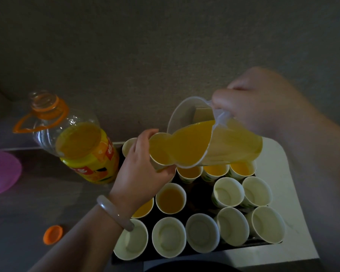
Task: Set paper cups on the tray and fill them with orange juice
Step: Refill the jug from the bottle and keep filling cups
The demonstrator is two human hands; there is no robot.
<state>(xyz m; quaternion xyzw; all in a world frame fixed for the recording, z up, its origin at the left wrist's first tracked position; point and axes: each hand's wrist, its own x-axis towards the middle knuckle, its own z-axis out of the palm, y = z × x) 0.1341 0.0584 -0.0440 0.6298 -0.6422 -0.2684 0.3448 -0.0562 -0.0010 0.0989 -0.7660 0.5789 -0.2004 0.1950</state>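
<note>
Above the black tray (126,261), the left grip (143,173) clasps a paper cup (159,150). The right grip (263,107) grasps a tilted clear pitcher (234,146), spout at the cup's rim. An uncapped juice bottle (82,146) stands left of the tray.

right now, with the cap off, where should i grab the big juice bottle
Take the orange loop handle at the neck of the juice bottle, coming from the left, where the loop sticks out. Its mouth is open, so probably keep it upright.
</note>
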